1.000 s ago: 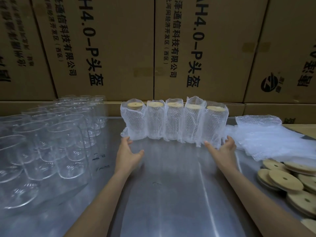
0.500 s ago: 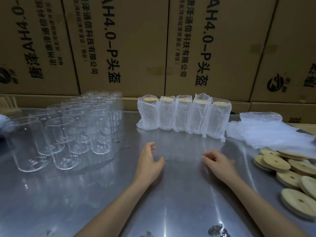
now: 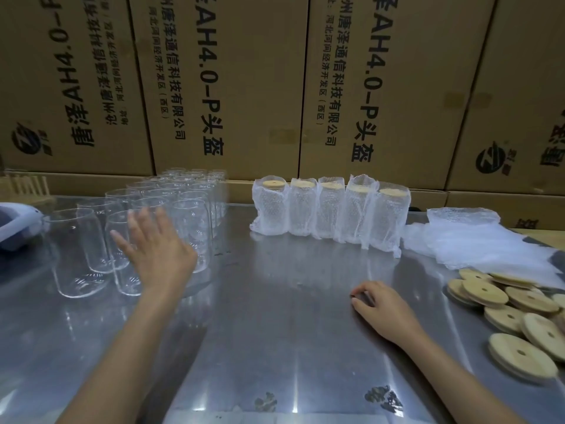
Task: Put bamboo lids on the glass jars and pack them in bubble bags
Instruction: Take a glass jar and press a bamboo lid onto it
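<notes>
A shiny metal table [image 3: 275,301] stands before tall cardboard boxes [image 3: 232,87]. The left hand [image 3: 156,252] spreads flat by empty glass jars [image 3: 183,215]. The right hand [image 3: 382,310] rests curled, holding nothing.

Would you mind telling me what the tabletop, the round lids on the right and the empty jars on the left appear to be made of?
Tabletop: likely stainless steel, brushed, with streaky reflections. Round lids: pale matte wood, probably bamboo, each with a centre hole. Empty jars: clear glass, see-through with bright rim highlights.
</notes>
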Demonstrator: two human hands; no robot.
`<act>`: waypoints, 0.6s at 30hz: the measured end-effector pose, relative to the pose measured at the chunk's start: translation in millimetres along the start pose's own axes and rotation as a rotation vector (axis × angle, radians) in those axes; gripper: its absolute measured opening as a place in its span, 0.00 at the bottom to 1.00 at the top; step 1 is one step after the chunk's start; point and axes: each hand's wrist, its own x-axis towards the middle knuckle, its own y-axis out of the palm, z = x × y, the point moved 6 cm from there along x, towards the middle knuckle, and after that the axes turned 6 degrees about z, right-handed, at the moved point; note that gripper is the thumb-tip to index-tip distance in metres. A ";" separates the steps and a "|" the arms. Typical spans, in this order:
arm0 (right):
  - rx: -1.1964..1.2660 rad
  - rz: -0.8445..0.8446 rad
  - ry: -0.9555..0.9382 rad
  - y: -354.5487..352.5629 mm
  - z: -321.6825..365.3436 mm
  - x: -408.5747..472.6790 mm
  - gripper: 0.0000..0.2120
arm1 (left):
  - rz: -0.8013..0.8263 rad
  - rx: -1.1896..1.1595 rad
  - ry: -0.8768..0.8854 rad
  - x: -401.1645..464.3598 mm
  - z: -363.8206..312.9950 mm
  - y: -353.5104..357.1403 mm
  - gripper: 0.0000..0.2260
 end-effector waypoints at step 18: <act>0.258 0.004 -0.162 6.2 31.3 -7.4 0.17 | -0.237 -0.393 0.607 -76.4 -60.4 -35.7 0.13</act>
